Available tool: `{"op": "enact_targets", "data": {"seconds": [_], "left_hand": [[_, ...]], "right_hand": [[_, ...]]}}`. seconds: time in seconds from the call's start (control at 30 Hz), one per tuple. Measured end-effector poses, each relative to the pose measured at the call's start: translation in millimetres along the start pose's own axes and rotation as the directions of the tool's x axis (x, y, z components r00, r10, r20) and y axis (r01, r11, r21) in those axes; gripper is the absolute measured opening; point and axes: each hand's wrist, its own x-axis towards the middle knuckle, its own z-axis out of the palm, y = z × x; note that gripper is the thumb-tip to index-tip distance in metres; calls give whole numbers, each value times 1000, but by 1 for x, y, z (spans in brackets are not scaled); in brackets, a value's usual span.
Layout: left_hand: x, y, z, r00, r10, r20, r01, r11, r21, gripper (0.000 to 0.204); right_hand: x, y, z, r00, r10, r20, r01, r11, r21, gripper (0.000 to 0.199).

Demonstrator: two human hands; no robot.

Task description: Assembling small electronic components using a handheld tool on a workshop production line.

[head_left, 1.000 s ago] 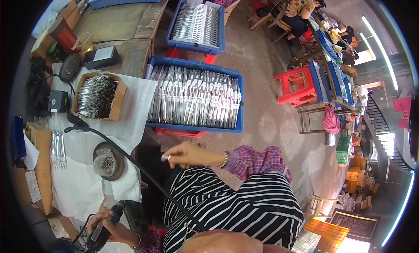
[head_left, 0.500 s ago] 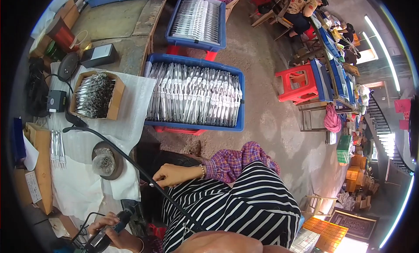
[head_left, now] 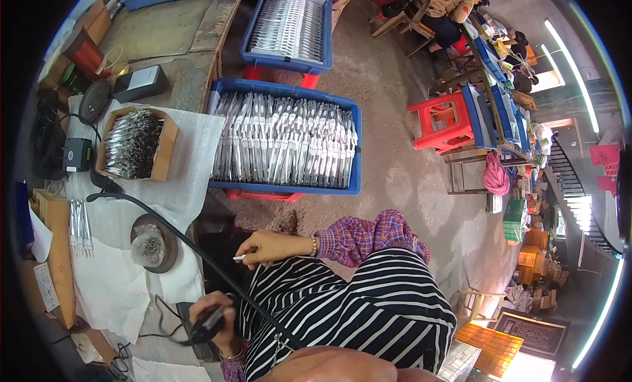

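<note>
1. Low in the frame, left of centre: left hand [head_left: 214, 319] wrapped tight around a dark corded hand tool [head_left: 209, 324], fingers closed on its body; black cable [head_left: 197, 247] arcing up and left over the bench.
2. Just above, at centre: right hand [head_left: 273, 247] with fingertips pinched together on a small white stick-like piece [head_left: 239, 257], held over the striped lap. Probably light and stiff, easily dropped; best gripped near its middle between thumb and forefinger.
3. Left of centre: round dark dish [head_left: 153, 242] with small metallic bits, on soft white foam sheet [head_left: 118, 217].
4. Further up left: cardboard box [head_left: 166, 145] heaped with shiny slim metal parts.
5. Upper middle: rigid blue plastic crate [head_left: 355, 151] packed with rows of clear-bagged pieces, slick-looking; second blue crate [head_left: 327, 33] beyond.
</note>
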Motion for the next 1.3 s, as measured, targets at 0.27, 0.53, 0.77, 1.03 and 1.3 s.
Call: {"op": "enact_targets", "data": {"seconds": [0.27, 0.53, 0.77, 1.03, 1.3], "left_hand": [[7, -57, 36, 999, 24, -42, -25, 1000, -7, 27], [25, -28, 40, 990, 99, -102, -114, 981, -158, 34], [22, -1, 22, 985, 35, -167, -50, 995, -86, 38], [11, 6, 15, 987, 1, -160, -11, 998, -64, 36], [3, 5, 14, 989, 0, -151, -5, 1000, -30, 35]], "right_hand": [[-2, 6, -8, 1000, 12, -11, -12, 1000, -22, 29], [2, 2, -8, 999, 41, -36, -42, 999, -11, 30], [5, 7, -4, 1000, 27, 3, -27, 999, -33, 30], [10, 13, 4, 1000, -10, 21, 11, 999, -53, 30], [11, 12, 8, 997, -65, 29, 67, 995, -74, 30]]}}
